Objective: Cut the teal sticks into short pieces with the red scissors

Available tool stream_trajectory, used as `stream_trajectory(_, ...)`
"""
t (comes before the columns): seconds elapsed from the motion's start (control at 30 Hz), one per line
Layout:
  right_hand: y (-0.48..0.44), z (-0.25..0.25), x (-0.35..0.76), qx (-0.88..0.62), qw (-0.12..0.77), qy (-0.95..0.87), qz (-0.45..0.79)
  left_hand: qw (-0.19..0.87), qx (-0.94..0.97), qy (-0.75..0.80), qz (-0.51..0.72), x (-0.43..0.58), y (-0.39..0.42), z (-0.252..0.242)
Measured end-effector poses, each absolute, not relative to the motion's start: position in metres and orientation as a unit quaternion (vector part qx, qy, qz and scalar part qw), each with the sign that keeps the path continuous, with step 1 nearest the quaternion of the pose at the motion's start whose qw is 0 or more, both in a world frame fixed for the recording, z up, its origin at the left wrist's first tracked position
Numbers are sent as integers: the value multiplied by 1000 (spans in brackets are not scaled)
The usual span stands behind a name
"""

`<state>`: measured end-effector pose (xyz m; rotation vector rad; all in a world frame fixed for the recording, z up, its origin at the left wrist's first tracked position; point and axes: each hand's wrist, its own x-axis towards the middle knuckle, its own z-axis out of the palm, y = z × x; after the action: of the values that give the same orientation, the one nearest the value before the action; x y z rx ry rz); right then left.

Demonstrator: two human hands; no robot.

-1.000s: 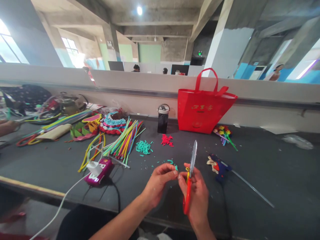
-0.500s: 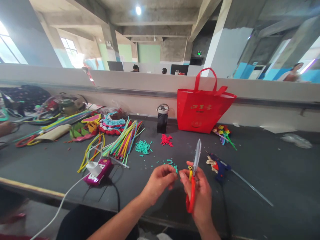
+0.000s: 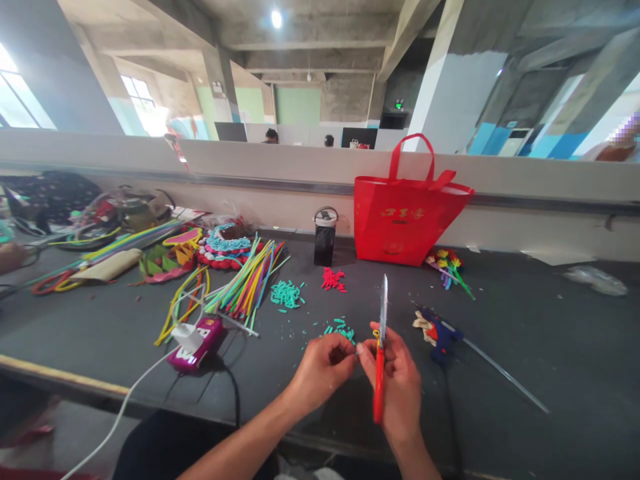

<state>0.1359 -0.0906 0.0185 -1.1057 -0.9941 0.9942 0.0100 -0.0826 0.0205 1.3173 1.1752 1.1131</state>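
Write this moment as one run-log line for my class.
right hand: grip on red-handled scissors | left hand: fingers curled, contents unclear | beyond left hand: loose green pieces

No wording I can read for certain on my feed. Red bag point(image 3: 407, 230), far right: 1 row of gold characters, blurred; round emblem below. Purple box point(image 3: 216, 337), near left: white lettering, illegible. Green lit sign point(image 3: 399, 104), far: too small.

From here I see metal scissor blades point(image 3: 383, 312), smooth plastic handles point(image 3: 379, 390), a matt tabletop point(image 3: 540, 327), a cloth-like bag point(image 3: 403, 227) and a glossy plastic power block point(image 3: 211, 335).
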Motion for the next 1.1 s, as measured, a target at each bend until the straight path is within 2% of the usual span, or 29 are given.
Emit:
stream_trajectory(0.23,-93,4,144,-541,576,-511,339,639,383,402,532,3,-82,40)
stream_trajectory(0.43,-107,-27,149,-517,507,-646,243,689,323,347,549,0,-84,51)
stream_trajectory(1.1,-110,-34,151,-495,483,-705,158,677,375,343,533,-1,-84,49)
